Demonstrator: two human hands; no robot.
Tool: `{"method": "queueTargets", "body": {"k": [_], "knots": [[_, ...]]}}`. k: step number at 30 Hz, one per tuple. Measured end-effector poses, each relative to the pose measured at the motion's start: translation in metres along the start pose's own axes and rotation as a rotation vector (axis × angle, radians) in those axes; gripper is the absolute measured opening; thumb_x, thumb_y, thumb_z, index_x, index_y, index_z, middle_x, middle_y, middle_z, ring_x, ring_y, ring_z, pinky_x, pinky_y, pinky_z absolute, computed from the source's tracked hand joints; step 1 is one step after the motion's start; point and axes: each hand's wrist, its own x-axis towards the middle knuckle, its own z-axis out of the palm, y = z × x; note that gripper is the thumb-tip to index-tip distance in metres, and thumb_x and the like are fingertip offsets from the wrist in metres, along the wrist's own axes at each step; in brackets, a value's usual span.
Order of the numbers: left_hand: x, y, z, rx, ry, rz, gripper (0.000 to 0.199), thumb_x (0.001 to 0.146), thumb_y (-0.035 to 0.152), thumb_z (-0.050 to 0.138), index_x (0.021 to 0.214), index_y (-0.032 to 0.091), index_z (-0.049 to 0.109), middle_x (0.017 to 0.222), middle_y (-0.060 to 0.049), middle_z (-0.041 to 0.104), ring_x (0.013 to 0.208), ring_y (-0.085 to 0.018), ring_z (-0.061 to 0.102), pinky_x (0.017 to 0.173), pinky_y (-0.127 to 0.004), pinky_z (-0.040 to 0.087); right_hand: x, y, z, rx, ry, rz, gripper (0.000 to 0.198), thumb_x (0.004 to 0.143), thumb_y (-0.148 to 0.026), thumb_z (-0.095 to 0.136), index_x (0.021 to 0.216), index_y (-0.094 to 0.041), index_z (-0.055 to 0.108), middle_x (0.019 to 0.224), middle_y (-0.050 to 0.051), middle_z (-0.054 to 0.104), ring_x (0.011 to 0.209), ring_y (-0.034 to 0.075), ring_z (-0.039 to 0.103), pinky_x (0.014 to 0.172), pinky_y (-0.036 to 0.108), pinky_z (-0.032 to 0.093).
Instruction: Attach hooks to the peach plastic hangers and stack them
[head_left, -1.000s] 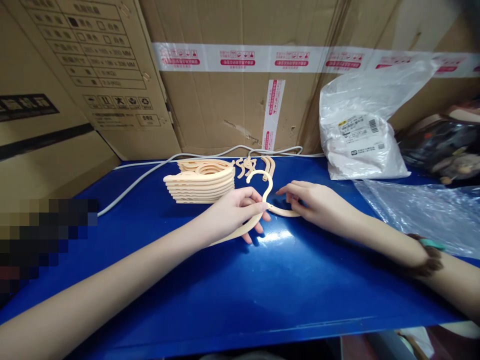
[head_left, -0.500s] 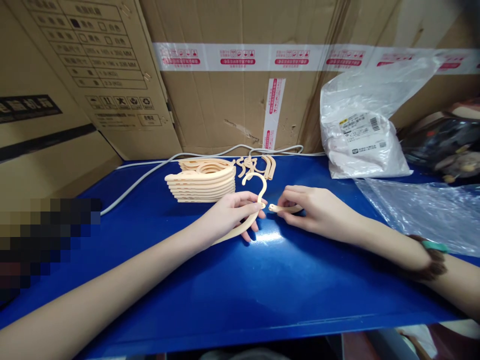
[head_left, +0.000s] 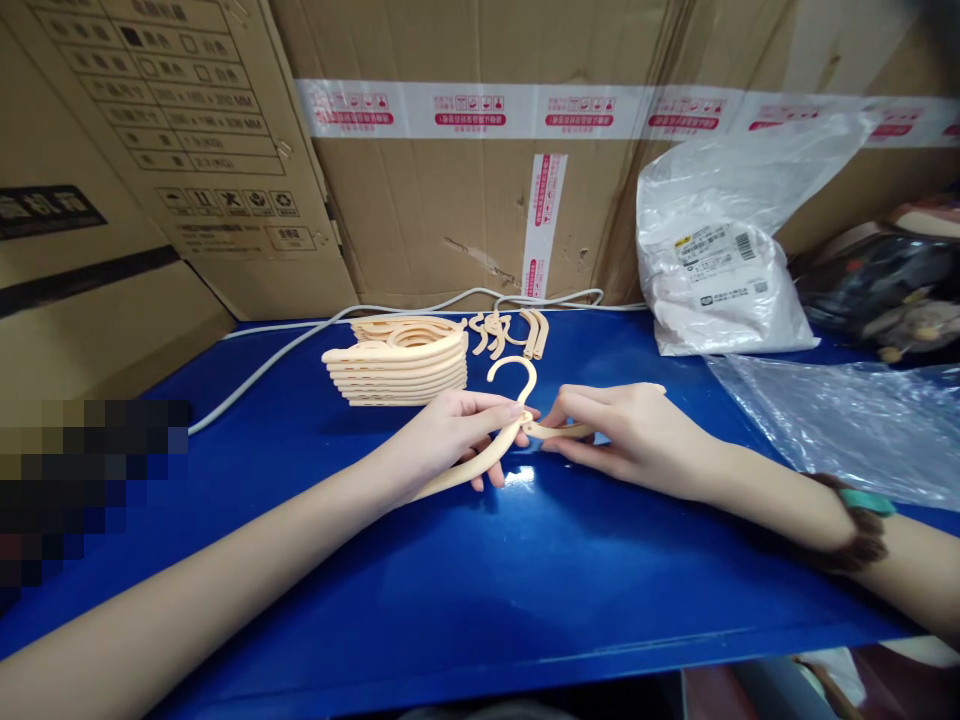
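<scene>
My left hand [head_left: 469,430] is closed around a cream plastic hanger piece made of a hook [head_left: 531,377] and one curved arm [head_left: 466,473]. A second curved hanger arm [head_left: 564,431] is pinched by the fingers of my right hand [head_left: 626,435]. Its end meets the joint at the base of the hook; whether the two are locked together I cannot tell. Both hands are above the blue table [head_left: 480,590]. Behind my left hand lies a stack of cream hanger pieces [head_left: 397,372]. Part of the right-hand arm is hidden by my fingers.
Loose hooks [head_left: 491,332] and short curved arms [head_left: 534,334] lie at the back of the table. A white cable [head_left: 281,378] runs behind the stack. At the right are a white plastic parcel bag [head_left: 724,285] and clear plastic film [head_left: 832,425]. Cardboard boxes [head_left: 465,220] stand behind.
The gap between the two pieces has closed: my right hand has brought its hanger arm left against the hook's base. My left hand keeps its hold. The view has shifted slightly.
</scene>
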Motion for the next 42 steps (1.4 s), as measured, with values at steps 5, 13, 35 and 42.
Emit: {"method": "queueTargets", "body": {"k": [5, 13, 35, 42], "knots": [[-0.002, 0.0, -0.001, -0.017, -0.005, -0.019, 0.025, 0.086, 0.037, 0.062, 0.095, 0.015, 0.07, 0.083, -0.003, 0.066, 0.051, -0.008, 0.06, 0.043, -0.017, 0.047, 0.0, 0.003, 0.001, -0.097, 0.01, -0.027, 0.019, 0.097, -0.032, 0.046, 0.088, -0.019, 0.056, 0.085, 0.003, 0.067, 0.072, 0.014, 0.064, 0.058, 0.023, 0.04], [-0.001, -0.001, -0.003, 0.042, -0.046, 0.005, 0.021, 0.085, 0.035, 0.063, 0.092, 0.017, 0.071, 0.074, 0.001, 0.063, 0.067, -0.009, 0.059, 0.058, -0.017, 0.049, 0.001, 0.002, -0.001, -0.142, 0.034, -0.118, 0.02, 0.097, -0.028, 0.045, 0.081, -0.018, 0.054, 0.076, 0.001, 0.062, 0.063, 0.011, 0.057, 0.053, 0.022, 0.034], [-0.007, 0.005, 0.001, -0.035, -0.056, -0.019, 0.015, 0.084, 0.025, 0.062, 0.087, 0.014, 0.072, 0.08, -0.006, 0.072, 0.071, -0.015, 0.07, 0.055, -0.02, 0.054, -0.003, -0.005, 0.0, 0.029, -0.014, -0.047, 0.011, 0.094, -0.029, 0.05, 0.087, -0.02, 0.052, 0.08, 0.0, 0.066, 0.063, 0.01, 0.061, 0.054, 0.021, 0.036], [-0.005, 0.002, 0.0, -0.007, -0.049, 0.003, 0.016, 0.086, 0.023, 0.06, 0.092, 0.013, 0.072, 0.071, -0.003, 0.069, 0.065, -0.013, 0.067, 0.054, -0.019, 0.054, 0.0, -0.007, 0.0, 0.127, -0.036, 0.043, 0.013, 0.092, -0.031, 0.055, 0.084, -0.02, 0.052, 0.072, -0.003, 0.066, 0.059, 0.009, 0.059, 0.054, 0.019, 0.036]]}}
